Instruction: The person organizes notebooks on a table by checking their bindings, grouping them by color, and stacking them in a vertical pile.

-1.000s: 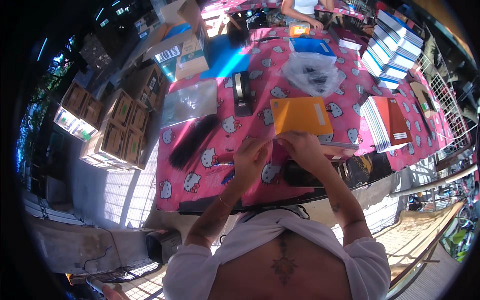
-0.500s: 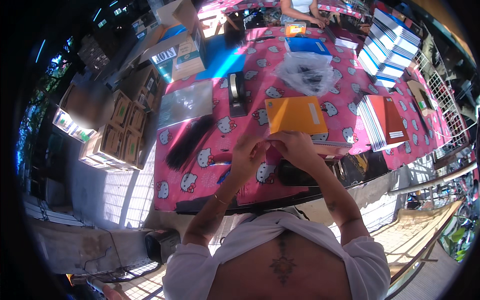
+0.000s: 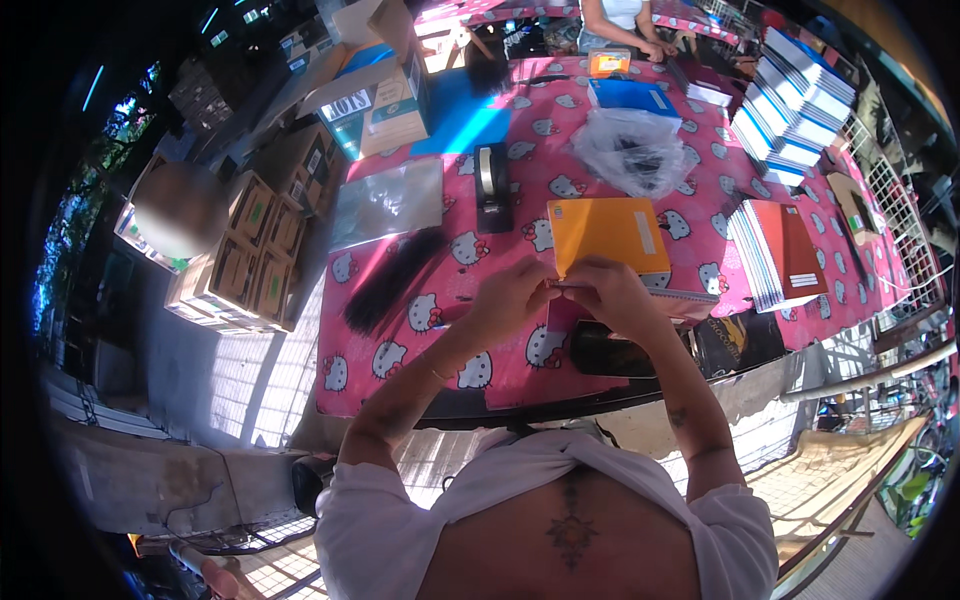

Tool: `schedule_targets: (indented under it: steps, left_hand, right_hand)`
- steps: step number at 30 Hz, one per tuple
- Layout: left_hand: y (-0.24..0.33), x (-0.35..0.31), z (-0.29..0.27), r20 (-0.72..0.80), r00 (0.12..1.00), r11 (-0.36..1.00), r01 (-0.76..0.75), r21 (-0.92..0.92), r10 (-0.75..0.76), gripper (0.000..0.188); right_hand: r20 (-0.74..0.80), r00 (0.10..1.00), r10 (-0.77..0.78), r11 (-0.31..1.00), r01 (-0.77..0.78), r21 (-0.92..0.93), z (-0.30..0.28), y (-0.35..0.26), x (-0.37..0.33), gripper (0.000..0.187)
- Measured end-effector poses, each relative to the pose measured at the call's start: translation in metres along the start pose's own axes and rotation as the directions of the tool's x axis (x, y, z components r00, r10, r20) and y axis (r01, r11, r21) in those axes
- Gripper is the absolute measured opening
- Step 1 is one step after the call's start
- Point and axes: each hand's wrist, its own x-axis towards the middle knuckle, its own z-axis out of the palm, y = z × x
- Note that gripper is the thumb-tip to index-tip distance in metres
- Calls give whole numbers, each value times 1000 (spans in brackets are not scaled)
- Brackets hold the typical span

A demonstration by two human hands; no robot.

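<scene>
My left hand (image 3: 514, 298) and my right hand (image 3: 610, 292) meet over the near middle of the table, fingertips pinched close together. Between them shows a thin dark strip (image 3: 571, 287), too small to name, which both hands seem to grip. Just beyond my right hand lies a yellow-orange spiral notebook (image 3: 605, 232). More spiral-bound notebooks (image 3: 688, 304) sit beside my right wrist, their edges partly hidden. Under my right forearm is a black rounded object (image 3: 605, 352). Left of my left hand lies a bundle of thin black strands (image 3: 395, 285).
A black tape dispenser (image 3: 490, 185), clear plastic sheet (image 3: 388, 203) and crumpled plastic bag (image 3: 632, 152) lie farther back. Red notebooks (image 3: 785, 255) and a tall notebook stack (image 3: 793, 105) stand right. An open carton (image 3: 375, 110) is far left. A co-worker (image 3: 620, 25) works across the table.
My view has shifted slightly, so the table sits a little farther right. My hands have turned at the fingertips, and the thin dark strip now shows between them.
</scene>
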Motion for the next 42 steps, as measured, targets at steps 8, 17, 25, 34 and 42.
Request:
schedule_targets:
  steps: [8,17,25,34,42]
  left_hand:
    - [1,3,-1,32,998,998,-46,48,45,24]
    - [14,14,-1,-61,993,991,-97,97,103,28]
    - [29,18,33,-84,996,847,13,532,37,59]
    - [24,8,21,-209,978,932,100,349,-27,38]
    - [39,21,42,-47,999,881,38,472,-18,58]
  right_hand:
    - [64,997,-37,999,36,18,-9,1,-2,20]
    - [-37,999,14,972,-22,-232,-16,5,-27,17]
    - [-123,990,73,951,-107,-291,-12,13,-22,14]
    - [-87,996,-17,942,-13,-335,-45,13,-44,19]
    - [20,994,108,939,-95,-331,-55,36,-51,26]
